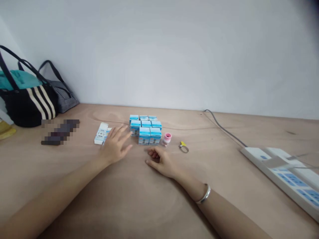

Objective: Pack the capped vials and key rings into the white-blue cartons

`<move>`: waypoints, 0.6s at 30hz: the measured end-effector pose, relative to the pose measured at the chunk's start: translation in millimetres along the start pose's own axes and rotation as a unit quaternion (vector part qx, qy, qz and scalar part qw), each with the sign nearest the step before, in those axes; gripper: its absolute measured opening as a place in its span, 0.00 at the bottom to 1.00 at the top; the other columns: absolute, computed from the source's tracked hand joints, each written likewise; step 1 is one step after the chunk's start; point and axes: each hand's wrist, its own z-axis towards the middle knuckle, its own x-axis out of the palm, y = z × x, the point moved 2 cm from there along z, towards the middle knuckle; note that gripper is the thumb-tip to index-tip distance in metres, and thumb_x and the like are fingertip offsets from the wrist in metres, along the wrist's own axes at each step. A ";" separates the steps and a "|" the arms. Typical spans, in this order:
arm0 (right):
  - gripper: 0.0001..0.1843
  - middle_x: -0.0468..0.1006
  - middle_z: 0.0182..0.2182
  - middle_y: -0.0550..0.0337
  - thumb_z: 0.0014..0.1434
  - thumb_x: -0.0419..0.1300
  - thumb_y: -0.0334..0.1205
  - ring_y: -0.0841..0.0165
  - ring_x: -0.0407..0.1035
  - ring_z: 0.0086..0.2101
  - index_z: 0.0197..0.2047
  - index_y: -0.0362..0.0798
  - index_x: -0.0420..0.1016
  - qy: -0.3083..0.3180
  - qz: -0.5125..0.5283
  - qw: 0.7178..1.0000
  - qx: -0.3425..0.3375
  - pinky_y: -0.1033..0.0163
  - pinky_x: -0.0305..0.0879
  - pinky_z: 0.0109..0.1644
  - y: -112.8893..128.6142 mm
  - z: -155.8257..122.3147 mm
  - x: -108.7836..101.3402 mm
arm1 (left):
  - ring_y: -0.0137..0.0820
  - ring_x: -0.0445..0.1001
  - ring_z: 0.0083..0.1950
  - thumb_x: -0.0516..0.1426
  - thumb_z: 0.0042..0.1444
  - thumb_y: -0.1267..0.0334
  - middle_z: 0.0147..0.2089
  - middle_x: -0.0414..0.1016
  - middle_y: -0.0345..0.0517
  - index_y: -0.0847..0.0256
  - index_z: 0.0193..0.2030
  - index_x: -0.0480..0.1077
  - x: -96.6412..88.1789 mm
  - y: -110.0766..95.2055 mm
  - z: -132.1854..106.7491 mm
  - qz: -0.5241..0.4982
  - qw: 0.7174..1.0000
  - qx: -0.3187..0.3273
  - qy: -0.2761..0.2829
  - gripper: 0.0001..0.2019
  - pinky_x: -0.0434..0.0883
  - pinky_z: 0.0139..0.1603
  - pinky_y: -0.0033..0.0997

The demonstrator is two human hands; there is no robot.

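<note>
My left hand (pixel 116 143) is open, its fingers spread and nothing held in it. It partly covers a white and blue carton (pixel 101 133) and another blue-and-white piece beside it; whether it touches them I cannot tell. Several small blue-and-white boxes (pixel 150 136) stand upright in rows just beyond my hands. My right hand (pixel 161 162) rests on the table in front of them, fingers loosely curled and thumb apart, with no object visible in it. Close behind it is a small clear bottle with a pink ring-shaped top (pixel 167 138). A metal ring clamp with a yellow tab (pixel 183 147) lies to its right.
On the wooden table (pixel 112 199), a white power strip (pixel 269 172) lies at the right, its grey cable (pixel 224 127) running to the wall. A dark, partly pixelated object (pixel 61 132) lies left. Black (pixel 30 106) and striped (pixel 65 94) bags stand at the back left.
</note>
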 end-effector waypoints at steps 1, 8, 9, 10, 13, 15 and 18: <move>0.15 0.71 0.32 0.60 0.50 0.63 0.37 0.70 0.65 0.32 0.42 0.47 0.69 -0.002 0.001 1.000 -0.002 0.63 0.66 0.36 0.1 -0.2 0.2 | 0.46 0.52 0.68 0.54 0.56 0.55 0.66 0.56 0.55 0.58 0.60 0.61 2.5 -8.3 9.7 0.005 1.000 0.012 0.005 0.26 0.51 0.65 0.52; 0.15 0.72 0.32 0.59 0.50 0.63 0.37 0.69 0.66 0.32 0.42 0.47 0.69 0.000 -0.001 1.000 -0.018 0.61 0.67 0.36 -1.6 -0.3 0.7 | 0.48 0.52 0.67 0.55 0.55 0.60 0.65 0.57 0.57 0.62 0.55 0.64 22.4 -30.8 33.0 -0.036 0.999 0.032 0.019 0.20 0.51 0.63 0.56; 0.14 0.72 0.32 0.59 0.50 0.63 0.37 0.69 0.66 0.32 0.42 0.47 0.69 0.001 -0.002 1.000 -0.019 0.62 0.66 0.36 -1.7 -0.1 0.7 | 0.48 0.54 0.66 0.54 0.56 0.61 0.63 0.60 0.57 0.61 0.53 0.64 24.1 -30.2 30.3 -0.052 0.998 0.025 0.015 0.18 0.54 0.62 0.54; 0.14 0.72 0.32 0.59 0.50 0.63 0.37 0.69 0.66 0.32 0.41 0.47 0.69 0.000 -0.002 1.000 -0.020 0.62 0.66 0.36 -1.9 0.2 0.7 | 0.47 0.58 0.64 0.53 0.57 0.62 0.61 0.63 0.57 0.61 0.51 0.65 25.1 -29.2 27.1 -0.067 0.998 0.018 0.010 0.15 0.56 0.60 0.53; 0.15 0.71 0.31 0.60 0.50 0.63 0.39 0.69 0.65 0.31 0.42 0.47 0.68 -0.009 0.004 1.000 -0.022 0.63 0.66 0.34 -1.2 0.2 0.6 | 0.44 0.64 0.59 0.53 0.58 0.63 0.57 0.67 0.57 0.61 0.49 0.64 21.8 -26.3 16.7 -0.111 0.994 0.000 -0.005 0.13 0.59 0.58 0.49; 0.20 0.71 0.32 0.58 0.51 0.64 0.43 0.69 0.65 0.30 0.46 0.47 0.66 -0.030 0.013 0.999 -0.024 0.62 0.65 0.33 1.6 -0.1 -1.1 | 0.42 0.65 0.58 0.53 0.57 0.62 0.55 0.67 0.56 0.60 0.50 0.62 13.2 -25.6 9.8 -0.148 0.989 -0.011 -0.010 0.14 0.60 0.59 0.47; 0.30 0.70 0.41 0.53 0.50 0.65 0.47 0.67 0.66 0.34 0.53 0.48 0.61 -0.077 0.020 0.996 -0.050 0.60 0.67 0.37 13.0 0.2 -7.2 | 0.40 0.66 0.58 0.55 0.56 0.62 0.55 0.68 0.52 0.58 0.52 0.59 -4.2 -28.9 -2.1 -0.209 0.978 -0.014 0.004 0.18 0.61 0.59 0.45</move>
